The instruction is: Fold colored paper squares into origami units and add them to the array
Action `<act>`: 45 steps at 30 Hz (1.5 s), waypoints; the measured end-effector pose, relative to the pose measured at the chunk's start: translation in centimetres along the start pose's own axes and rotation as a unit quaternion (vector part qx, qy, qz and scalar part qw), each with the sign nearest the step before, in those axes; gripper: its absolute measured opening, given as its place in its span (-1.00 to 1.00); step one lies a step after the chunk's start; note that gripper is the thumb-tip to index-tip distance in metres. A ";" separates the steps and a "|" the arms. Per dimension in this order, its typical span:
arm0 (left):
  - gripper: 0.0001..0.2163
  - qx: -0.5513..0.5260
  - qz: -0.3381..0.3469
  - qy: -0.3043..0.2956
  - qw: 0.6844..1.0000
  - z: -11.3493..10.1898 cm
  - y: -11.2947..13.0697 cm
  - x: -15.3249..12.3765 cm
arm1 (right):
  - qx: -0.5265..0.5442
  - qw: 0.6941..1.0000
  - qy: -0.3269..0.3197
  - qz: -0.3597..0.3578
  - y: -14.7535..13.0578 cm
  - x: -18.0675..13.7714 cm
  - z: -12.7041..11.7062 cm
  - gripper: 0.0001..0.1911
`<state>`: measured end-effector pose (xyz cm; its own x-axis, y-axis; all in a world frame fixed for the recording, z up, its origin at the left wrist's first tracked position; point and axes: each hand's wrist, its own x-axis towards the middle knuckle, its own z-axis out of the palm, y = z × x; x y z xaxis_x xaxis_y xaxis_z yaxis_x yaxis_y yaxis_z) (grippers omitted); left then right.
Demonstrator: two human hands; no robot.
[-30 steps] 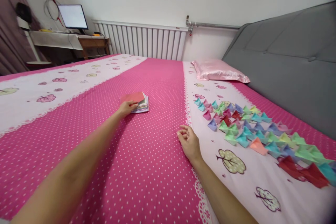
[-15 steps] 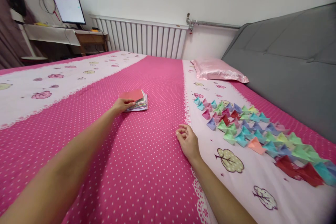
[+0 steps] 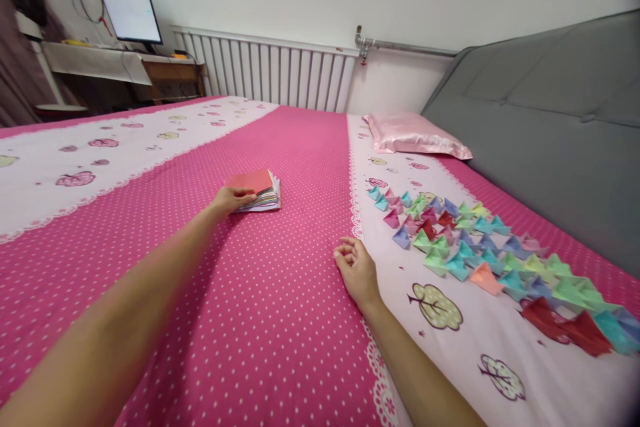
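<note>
My left hand point(image 3: 231, 199) reaches far out over the pink dotted bedspread point(image 3: 260, 293) and its fingers pinch the near edge of a stack of coloured paper squares point(image 3: 256, 188), lifting the red top sheet a little. My right hand point(image 3: 356, 271) rests on the bedspread closer to me, fingers loosely curled, nothing visible in them. To its right lie several folded paper shapes point(image 3: 480, 250) in many colours, spread in rows on the white strip of the cover.
A pink satin pillow point(image 3: 415, 135) lies at the head of the bed beside the grey padded headboard point(image 3: 550, 120). A white radiator point(image 3: 270, 77) runs along the far wall. A desk with a monitor point(image 3: 131, 19) stands at the back left.
The view has tilted slightly, so everything sits a little higher in frame. My left hand stays on the paper stack and my right hand has not moved.
</note>
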<state>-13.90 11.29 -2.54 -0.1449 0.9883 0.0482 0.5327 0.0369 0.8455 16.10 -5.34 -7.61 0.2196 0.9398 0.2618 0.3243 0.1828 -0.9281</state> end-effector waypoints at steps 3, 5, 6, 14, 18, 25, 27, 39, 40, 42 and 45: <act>-0.55 0.002 -0.002 -0.001 1.000 0.0 0.2 -0.3 | 0.002 1.000 0.003 -0.001 -0.1 0.0 0.0 -0.69; -0.55 -0.001 -0.002 -0.002 1.000 -0.1 0.5 -0.5 | 0.005 1.000 0.002 0.002 -0.1 0.0 -0.1 -0.69; -0.55 -0.002 -0.002 -0.002 1.000 -0.1 0.6 -0.7 | 0.007 1.000 0.002 0.004 -0.2 -0.1 -0.1 -0.69; -0.66 0.007 -0.008 0.016 1.000 -0.1 1.1 -0.8 | 0.001 1.000 -0.003 0.008 -0.2 0.0 0.0 -0.69; -0.86 0.051 0.010 0.062 0.997 0.9 1.6 -0.9 | 0.002 1.000 -0.004 0.009 -0.2 0.0 -0.1 -0.69; -0.88 0.148 0.158 0.255 0.942 2.4 7.9 -5.6 | 0.069 0.997 0.038 0.018 -0.7 0.0 -0.1 -0.67; -0.90 0.184 0.227 0.240 0.926 3.3 10.0 -8.9 | 0.108 0.992 0.067 0.016 -1.3 0.2 -0.6 -0.67; -0.88 0.265 0.377 -0.060 0.886 13.7 7.8 -23.6 | 0.160 0.968 0.195 0.007 -2.2 2.6 -5.0 -0.67; -0.88 0.266 0.374 -0.055 0.887 13.7 7.8 -23.8 | 0.154 0.970 0.186 0.007 -2.2 2.5 -5.0 -0.67; -0.88 0.270 0.371 -0.050 0.887 13.6 8.0 -24.2 | 0.141 0.976 0.166 0.003 -2.4 2.3 -4.8 -0.67; -0.86 0.271 0.376 -0.050 0.885 13.7 8.3 -25.2 | 0.133 0.982 0.135 0.004 -2.9 1.8 -4.7 -0.67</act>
<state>5.54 -11.29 -4.03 0.4804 0.7703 0.4193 0.7724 -0.5981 0.2137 19.84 -5.49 -3.15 0.4694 0.8370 0.2812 0.0780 0.2779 -0.9574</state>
